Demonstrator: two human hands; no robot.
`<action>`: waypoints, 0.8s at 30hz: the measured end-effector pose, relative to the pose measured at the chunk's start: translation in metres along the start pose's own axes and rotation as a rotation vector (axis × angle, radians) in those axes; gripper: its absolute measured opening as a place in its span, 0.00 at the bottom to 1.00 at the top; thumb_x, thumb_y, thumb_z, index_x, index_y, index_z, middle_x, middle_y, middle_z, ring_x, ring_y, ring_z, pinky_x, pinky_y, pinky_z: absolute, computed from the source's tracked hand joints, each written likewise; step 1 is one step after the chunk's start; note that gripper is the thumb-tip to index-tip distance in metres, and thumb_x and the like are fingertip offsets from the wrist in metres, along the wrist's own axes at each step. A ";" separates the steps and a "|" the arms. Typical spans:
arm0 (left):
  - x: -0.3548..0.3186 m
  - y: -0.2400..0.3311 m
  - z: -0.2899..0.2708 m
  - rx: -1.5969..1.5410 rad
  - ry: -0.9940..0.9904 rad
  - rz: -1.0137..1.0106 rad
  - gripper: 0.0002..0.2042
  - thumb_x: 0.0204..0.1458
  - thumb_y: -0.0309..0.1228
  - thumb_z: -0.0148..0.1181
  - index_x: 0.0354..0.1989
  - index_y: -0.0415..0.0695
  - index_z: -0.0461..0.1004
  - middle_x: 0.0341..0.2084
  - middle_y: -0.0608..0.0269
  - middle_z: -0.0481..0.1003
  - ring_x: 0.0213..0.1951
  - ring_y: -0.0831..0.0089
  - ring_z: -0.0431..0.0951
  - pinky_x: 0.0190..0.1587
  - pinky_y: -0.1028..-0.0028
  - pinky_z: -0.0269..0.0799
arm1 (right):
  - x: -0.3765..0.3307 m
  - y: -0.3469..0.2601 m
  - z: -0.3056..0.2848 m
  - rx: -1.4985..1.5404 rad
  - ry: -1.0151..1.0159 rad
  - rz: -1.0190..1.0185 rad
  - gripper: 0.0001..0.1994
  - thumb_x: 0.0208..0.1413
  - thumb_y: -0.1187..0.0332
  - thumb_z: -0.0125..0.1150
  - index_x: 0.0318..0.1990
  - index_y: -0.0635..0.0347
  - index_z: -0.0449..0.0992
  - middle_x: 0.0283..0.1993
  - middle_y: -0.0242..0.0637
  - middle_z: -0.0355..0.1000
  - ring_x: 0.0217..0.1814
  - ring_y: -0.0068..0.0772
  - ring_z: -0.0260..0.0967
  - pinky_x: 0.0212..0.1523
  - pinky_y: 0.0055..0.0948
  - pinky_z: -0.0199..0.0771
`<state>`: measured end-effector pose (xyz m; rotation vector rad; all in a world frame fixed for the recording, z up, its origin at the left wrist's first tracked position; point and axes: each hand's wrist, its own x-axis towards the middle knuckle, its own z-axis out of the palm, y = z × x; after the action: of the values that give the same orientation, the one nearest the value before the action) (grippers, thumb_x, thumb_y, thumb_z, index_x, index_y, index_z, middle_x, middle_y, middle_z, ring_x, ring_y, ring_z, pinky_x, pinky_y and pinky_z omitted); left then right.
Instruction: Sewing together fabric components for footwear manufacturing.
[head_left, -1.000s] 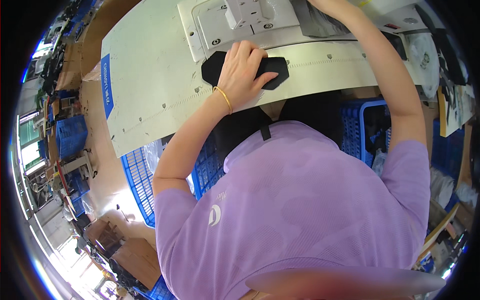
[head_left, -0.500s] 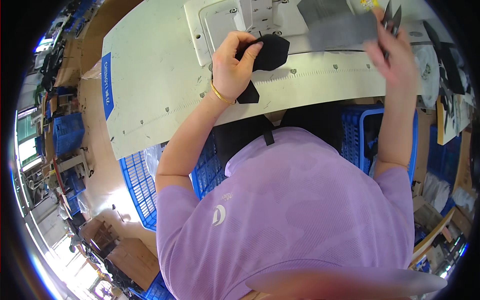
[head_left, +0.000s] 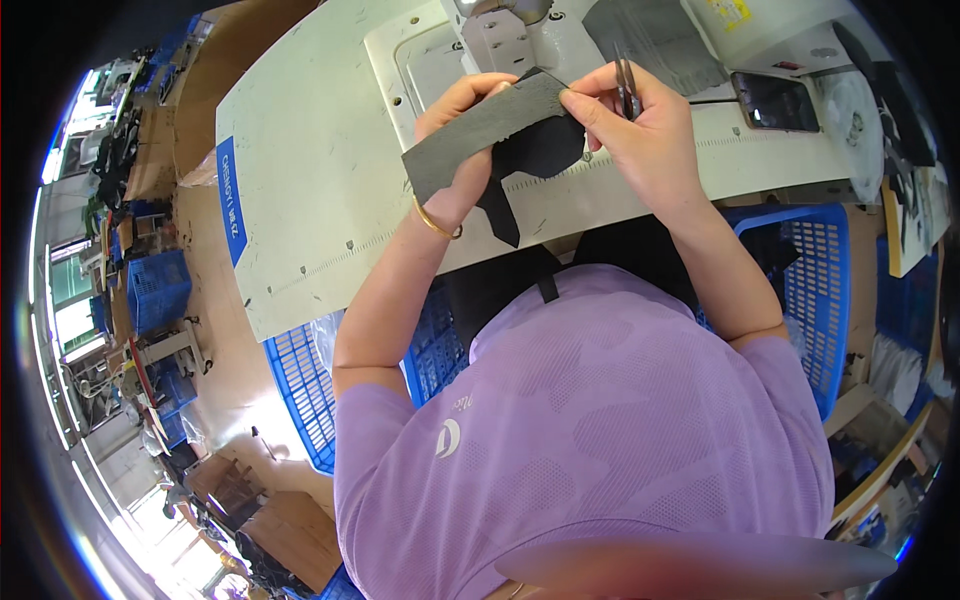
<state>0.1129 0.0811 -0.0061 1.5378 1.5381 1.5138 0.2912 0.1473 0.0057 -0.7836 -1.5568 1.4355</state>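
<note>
Item, head view: grey fabric strip [head_left: 487, 127], long, flat, held up over front edge of white sewing table [head_left: 320, 180], just below sewing machine base [head_left: 440, 60]. Strip runs slantwise, lower end at left, upper end at right. Left hand [head_left: 462, 140] closed round strip's left/mid part, thumb side behind, fingers curled on top; gold bangle [head_left: 436, 222] at wrist. Right hand [head_left: 640, 125] pinches strip's upper right end btw thumb & forefinger, tight, no gap seen; same hand also carries small thread snips [head_left: 626, 85], blades pointing up past fingers. Black fabric piece [head_left: 535, 160], irregular shape, sits behind/under strip, touching it, w/ a pointed tail hanging down toward table edge; which hand has it – can't tell, partly hidden. Table: scale marks along front edge, blue label [head_left: 231, 200] on left part. Dark grey fabric sheet [head_left: 655, 40] lies on machine bed, apart from hands. Phone [head_left: 777, 100], dark screen, flat on table to right of right hand, near but not touching. Blue plastic crates [head_left: 820, 280] under table at right, another [head_left: 300, 390] at left below table edge. Person wears lilac mesh tee [head_left: 590, 440], black strap at neck. Bkgd left: workshop floor, more blue crates, blurred by lens rim.
</note>
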 end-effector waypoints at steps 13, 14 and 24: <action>0.025 -0.004 -0.041 -0.262 -0.289 -0.455 0.28 0.67 0.49 0.38 0.49 0.33 0.75 0.34 0.62 0.79 0.37 0.80 0.76 0.44 0.79 0.71 | 0.008 0.017 -0.008 -0.077 0.087 -0.018 0.05 0.54 0.71 0.67 0.33 0.63 0.78 0.23 0.25 0.69 0.25 0.13 0.65 0.26 0.16 0.66; 0.022 -0.014 -0.047 -0.082 -0.351 -0.349 0.25 0.66 0.45 0.42 0.49 0.33 0.75 0.34 0.63 0.78 0.37 0.81 0.75 0.44 0.79 0.71 | 0.008 0.022 -0.010 -0.105 0.107 -0.022 0.05 0.54 0.71 0.67 0.33 0.63 0.78 0.23 0.24 0.69 0.25 0.13 0.65 0.26 0.16 0.65; 0.005 -0.035 -0.052 -0.442 -0.535 -0.348 0.22 0.54 0.18 0.59 0.58 0.33 0.64 0.45 0.60 0.74 0.45 0.79 0.74 0.49 0.80 0.72 | 0.010 0.035 -0.034 -0.146 0.292 0.008 0.04 0.55 0.70 0.67 0.34 0.59 0.79 0.25 0.19 0.68 0.25 0.08 0.59 0.22 0.15 0.55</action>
<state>0.0524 0.0767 -0.0222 1.2057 1.0107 1.0399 0.3141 0.1764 -0.0282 -1.0375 -1.4429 1.1617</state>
